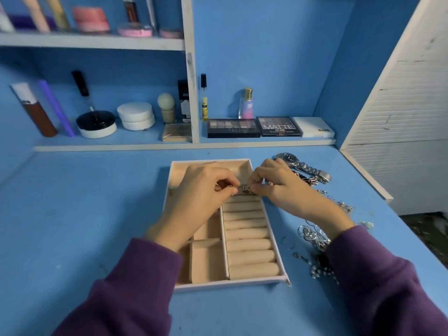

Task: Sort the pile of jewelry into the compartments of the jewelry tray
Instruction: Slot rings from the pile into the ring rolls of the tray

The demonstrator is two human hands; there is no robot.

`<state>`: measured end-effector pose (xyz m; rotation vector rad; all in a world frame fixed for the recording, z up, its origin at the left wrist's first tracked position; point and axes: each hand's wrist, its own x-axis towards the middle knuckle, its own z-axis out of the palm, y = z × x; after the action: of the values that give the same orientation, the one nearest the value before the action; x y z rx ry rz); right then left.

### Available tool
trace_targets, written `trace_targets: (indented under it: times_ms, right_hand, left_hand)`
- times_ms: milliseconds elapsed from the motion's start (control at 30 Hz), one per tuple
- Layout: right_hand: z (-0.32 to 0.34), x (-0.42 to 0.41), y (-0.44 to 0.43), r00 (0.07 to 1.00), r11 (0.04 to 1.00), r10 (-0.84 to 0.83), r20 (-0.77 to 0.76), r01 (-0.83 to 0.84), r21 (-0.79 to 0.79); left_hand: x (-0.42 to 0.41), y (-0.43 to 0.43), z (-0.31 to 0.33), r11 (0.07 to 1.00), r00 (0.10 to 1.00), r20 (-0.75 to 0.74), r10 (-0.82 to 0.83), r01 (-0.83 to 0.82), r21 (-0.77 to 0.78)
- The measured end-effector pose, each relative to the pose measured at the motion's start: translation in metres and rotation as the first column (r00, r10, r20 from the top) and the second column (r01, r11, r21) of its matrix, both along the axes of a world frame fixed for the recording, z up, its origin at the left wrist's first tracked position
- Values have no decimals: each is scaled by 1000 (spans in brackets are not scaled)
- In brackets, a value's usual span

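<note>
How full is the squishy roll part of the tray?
Empty, where visible: the ring rolls of the jewelry tray are bare beige. The left hand and right hand hide the topmost roll.

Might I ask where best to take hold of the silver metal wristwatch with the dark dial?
I'd pinch the silver metal wristwatch across its link band, coming from above: the band lies stretched out on the blue table, narrower than the round case.

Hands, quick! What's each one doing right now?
Left hand: pinches one end of a silver chain piece.
Right hand: pinches its other end.
</note>
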<state>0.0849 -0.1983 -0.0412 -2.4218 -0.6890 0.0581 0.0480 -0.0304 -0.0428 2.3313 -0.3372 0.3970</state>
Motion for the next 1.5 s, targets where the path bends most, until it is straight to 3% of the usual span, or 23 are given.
trace_targets:
  times_ms: [233,367,567,733,1067,1500]
  right_hand:
    - [-1,7,2,994,1000,8,-109,-8,4]
    - [-4,9,2,996,999,-15,-90,18,27]
    - [-10,5,-1,994,995,29,110,-39,88]
    - [-11,3,-3,983,995,36,179,-52,87]
    - [-15,4,-2,964,998,52,260,-58,16]
    - [-15,1,-2,973,999,14,231,-21,25]
  left_hand:
    - [-1,-3,-2,986,999,36,-11,5,167]
    - [0,-2,-6,978,999,36,-13,5,209]
    - [0,0,-8,978,999,27,22,-27,205]
    - [1,1,-7,992,999,0,39,-38,121]
    - [-1,0,-4,995,999,-51,-12,17,98]
    - [-2,-2,-5,993,997,-73,27,-18,116]
